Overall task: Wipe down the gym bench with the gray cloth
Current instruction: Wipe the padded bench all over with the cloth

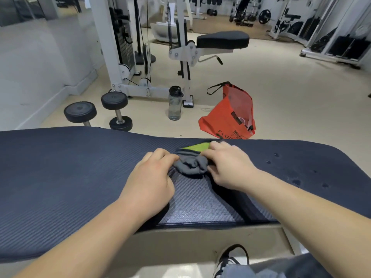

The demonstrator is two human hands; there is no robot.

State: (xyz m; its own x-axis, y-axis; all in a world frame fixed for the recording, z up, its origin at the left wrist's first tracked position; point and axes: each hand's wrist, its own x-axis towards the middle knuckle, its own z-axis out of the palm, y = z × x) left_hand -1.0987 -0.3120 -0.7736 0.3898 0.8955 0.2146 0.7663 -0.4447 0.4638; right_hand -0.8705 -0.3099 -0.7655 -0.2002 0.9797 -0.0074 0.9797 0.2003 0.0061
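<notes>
Just beyond bench (60,167): orange "FASH" bag (236,106)

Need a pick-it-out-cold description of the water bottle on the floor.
Past the far edge of the dark bench, on the floor at the foot of the white cable machine, the water bottle stands upright. Black dumbbells sit to its left, an orange bag to its right; it alone is clear, with a black lid.
</notes>
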